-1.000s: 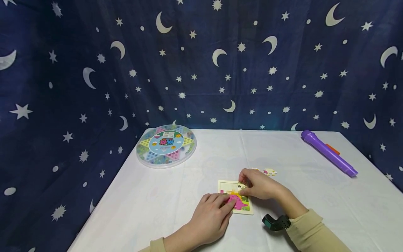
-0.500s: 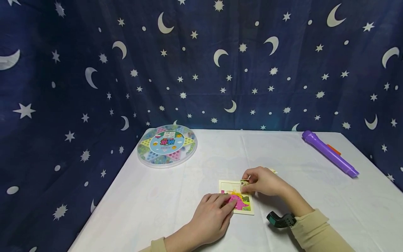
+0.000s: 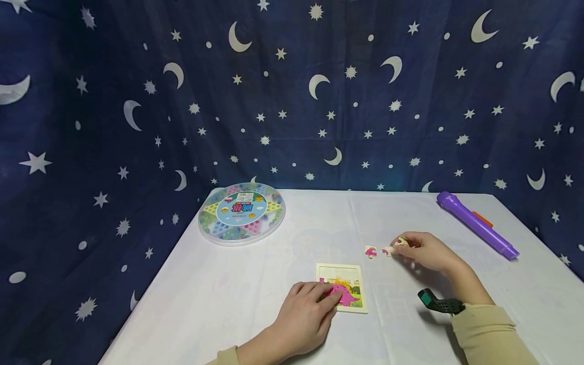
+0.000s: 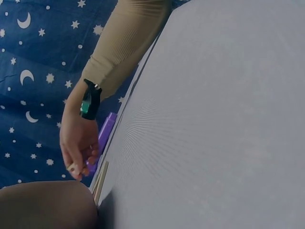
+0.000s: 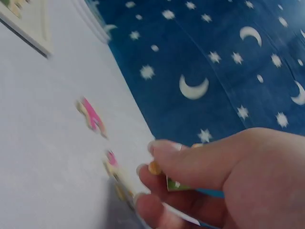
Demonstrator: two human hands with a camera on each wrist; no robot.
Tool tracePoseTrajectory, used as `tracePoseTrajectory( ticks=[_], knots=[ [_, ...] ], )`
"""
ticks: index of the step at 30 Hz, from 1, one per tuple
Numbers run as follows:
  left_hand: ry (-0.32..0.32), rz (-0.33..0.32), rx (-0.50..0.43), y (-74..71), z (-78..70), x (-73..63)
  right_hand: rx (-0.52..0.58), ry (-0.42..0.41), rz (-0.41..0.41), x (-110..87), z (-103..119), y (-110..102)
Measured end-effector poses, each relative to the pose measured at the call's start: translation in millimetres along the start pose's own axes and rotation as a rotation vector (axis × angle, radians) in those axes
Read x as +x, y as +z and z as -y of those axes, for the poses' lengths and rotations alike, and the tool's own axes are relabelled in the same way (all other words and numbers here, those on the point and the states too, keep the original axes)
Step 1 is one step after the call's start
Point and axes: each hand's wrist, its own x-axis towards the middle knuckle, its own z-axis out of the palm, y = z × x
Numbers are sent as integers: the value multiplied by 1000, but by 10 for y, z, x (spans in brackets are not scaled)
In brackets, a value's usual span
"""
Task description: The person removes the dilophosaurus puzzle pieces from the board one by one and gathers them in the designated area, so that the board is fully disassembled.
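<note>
My left hand (image 3: 301,317) rests with extended fingers on the lower left of a small square jigsaw puzzle (image 3: 339,265) in a cream frame, covering part of its pink dinosaur picture. The frame's top row shows bare backing. Up and to the right, my right hand (image 3: 429,252) pinches a puzzle piece (image 3: 402,241) between thumb and fingers, just above the table; a green bit of that piece (image 5: 177,184) shows in the right wrist view. Beside those fingertips lie loose pieces: a pink-and-white one (image 3: 370,252) and another with some pink (image 3: 387,251), partly hidden.
A round, clear-lidded Chinese checkers set (image 3: 242,213) lies at the back left of the white-covered table (image 3: 219,294). At the back right is a purple tube-shaped object (image 3: 476,224) with an orange thing (image 3: 482,219) behind it. A starry curtain stands behind.
My right hand has moved from the puzzle's top right corner out to the right, taking the piece with it and uncovering the loose pieces. The left hand stays put.
</note>
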Motion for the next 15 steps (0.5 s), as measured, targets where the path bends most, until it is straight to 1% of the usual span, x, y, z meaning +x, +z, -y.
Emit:
tracePoseTrajectory(
  ticks=[2, 4, 7, 9, 11, 15],
  knots=[
    [1, 0, -2, 3, 7, -1, 12, 0, 33, -36, -61, -65],
    [3, 0, -1, 4, 11, -1, 25, 28, 67, -71, -101, -119],
    [5, -5, 0, 5, 17, -4, 0, 66, 99, -113, -138, -172],
    [6, -9, 0, 7, 18, -4, -43, 78, 86, -131, -155, -198],
    [6, -12, 0, 10, 20, -3, -82, 62, 56, -141, -169, -220],
    [4, -8, -5, 14, 17, 1, -72, 71, -17, -141, -194, -243]
  ],
)
